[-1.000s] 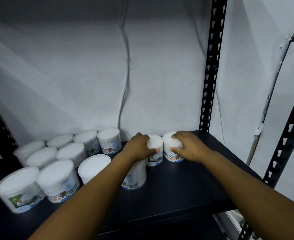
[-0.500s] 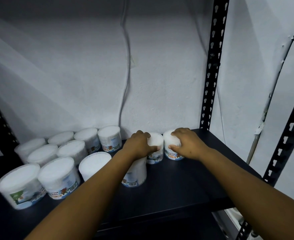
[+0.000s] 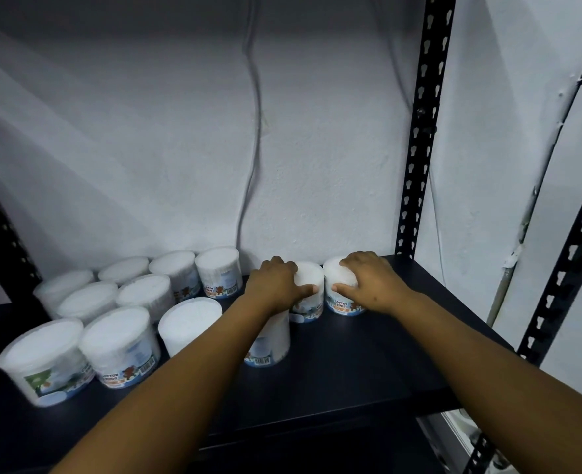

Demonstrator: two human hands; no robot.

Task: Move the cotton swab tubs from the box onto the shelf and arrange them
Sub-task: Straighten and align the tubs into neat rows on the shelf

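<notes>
Several white cotton swab tubs stand on the dark shelf [image 3: 368, 364]. My left hand [image 3: 275, 285] grips one tub [image 3: 308, 295] from its left side, thumb across its front. My right hand [image 3: 371, 282] grips the neighbouring tub [image 3: 342, 302] from above and the right, thumb on its front. These two tubs stand side by side near the back wall. Another tub [image 3: 269, 343] stands just in front, partly hidden under my left forearm. A group of tubs [image 3: 139, 302] fills the shelf's left half in rows. The box is out of view.
A black perforated upright [image 3: 423, 131] stands at the shelf's back right corner, another [image 3: 563, 278] at the front right. A grey cable [image 3: 253, 131] hangs down the white wall behind the tubs. Bare shelf surface lies to the right and front of my hands.
Both hands stay on the same two tubs, which have shifted slightly back toward the wall. The view has moved a little.
</notes>
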